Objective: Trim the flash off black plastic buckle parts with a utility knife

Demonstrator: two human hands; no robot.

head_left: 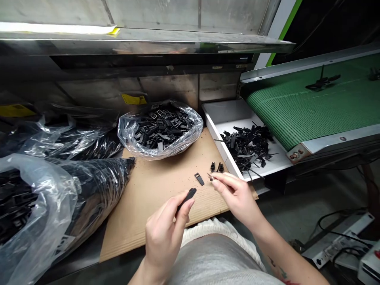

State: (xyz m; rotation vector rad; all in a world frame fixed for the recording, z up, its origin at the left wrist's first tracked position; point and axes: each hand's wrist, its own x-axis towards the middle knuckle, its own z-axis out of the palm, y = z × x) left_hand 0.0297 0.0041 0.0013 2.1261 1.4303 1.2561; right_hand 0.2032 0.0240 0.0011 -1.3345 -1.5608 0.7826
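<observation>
My left hand (166, 223) is closed around dark, elongated plastic pieces (187, 196), whose ends stick out past the thumb and forefinger. To the right, my right hand (234, 194) pinches at the lower end of a small branched black plastic piece (219, 167) with knobby ends; the fingertips partly hide it. Between the two hands, a single flat black clip (199, 179) with a rectangular opening lies on the cardboard sheet (142, 198).
Behind the cardboard's front area stands an open clear bag (190, 139) full of black clips. More filled plastic bags (97, 190) lie left. A white tray (218, 136) at right holds tangled black parts (246, 144), beneath the end of a green conveyor belt (297, 107). A metal shelf (178, 45) spans the back.
</observation>
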